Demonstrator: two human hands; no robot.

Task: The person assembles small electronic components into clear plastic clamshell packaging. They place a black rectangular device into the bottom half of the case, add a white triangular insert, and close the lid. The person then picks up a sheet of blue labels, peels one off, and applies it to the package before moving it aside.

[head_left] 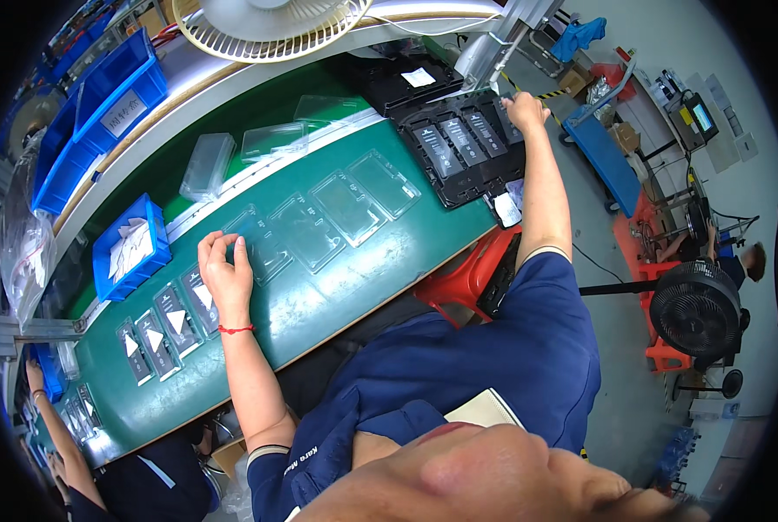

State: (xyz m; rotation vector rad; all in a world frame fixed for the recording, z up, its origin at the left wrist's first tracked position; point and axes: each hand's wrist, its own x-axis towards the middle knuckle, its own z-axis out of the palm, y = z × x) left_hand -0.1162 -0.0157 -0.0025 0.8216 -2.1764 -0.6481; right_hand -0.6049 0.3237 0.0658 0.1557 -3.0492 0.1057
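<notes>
Right hand (526,113): positioned at the far right corner of a black tray (448,193), its fingers at the end pack of a row. Grip narrow, fingers bent inward; whether that pack is grasped or only touched cannot be told.

Left hand (225,277): raised over the worktop (337,300), a red cord (236,329) around the wrist. Fingers curled, with a gap beside the thumb; the grip appears partly spread. The hand is just beside the leftmost of four clear plastic trays (347,209); contact cannot be confirmed.

Location of packs: dark flat packs (439,152) lie side by side in the black tray, at the right end of the worktop. Four labelled packs (176,318), dark with white triangular pieces on top, lie in a slanting row left of the left hand, the nearest partly behind it. The clear plastic trays lie in a row between the two groups.

Surroundings: a blue bin (110,285) containing white slips (131,250) stands beyond the labelled packs. A white fan (271,35) is at the far edge. A red stool (459,283) is beneath the near edge. A co-worker's arm (69,439) reaches in at far left.
</notes>
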